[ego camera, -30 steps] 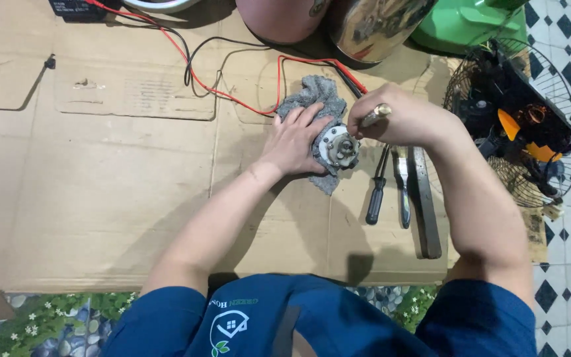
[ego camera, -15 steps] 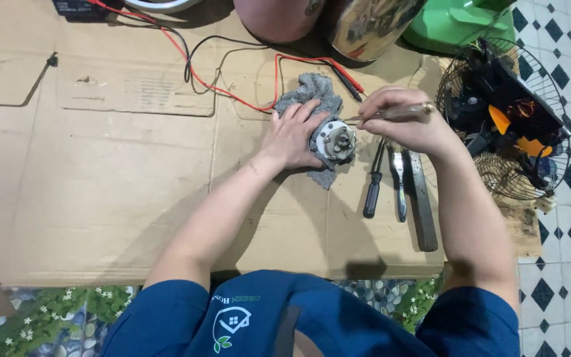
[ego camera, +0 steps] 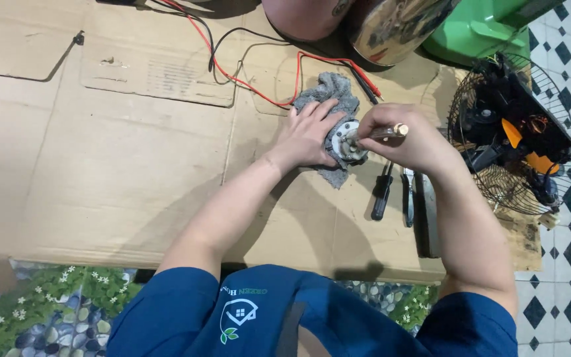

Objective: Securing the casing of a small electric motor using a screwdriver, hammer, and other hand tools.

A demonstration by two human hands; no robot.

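Centrally, left hand (ego camera: pixel 308 135) flat, unclenched, steadying a round metal motor part (ego camera: pixel 346 142) on grey rag (ego camera: pixel 328 92), right hand (ego camera: pixel 401 135) gripping a small tool (ego camera: pixel 384 132) against it, cardboard-covered tabletop (ego camera: pixel 133 178)

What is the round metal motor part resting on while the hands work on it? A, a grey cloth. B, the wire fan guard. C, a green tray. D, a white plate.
A: the round metal motor part sits on a crumpled grey cloth spread on the cardboard, steadied by the left hand.
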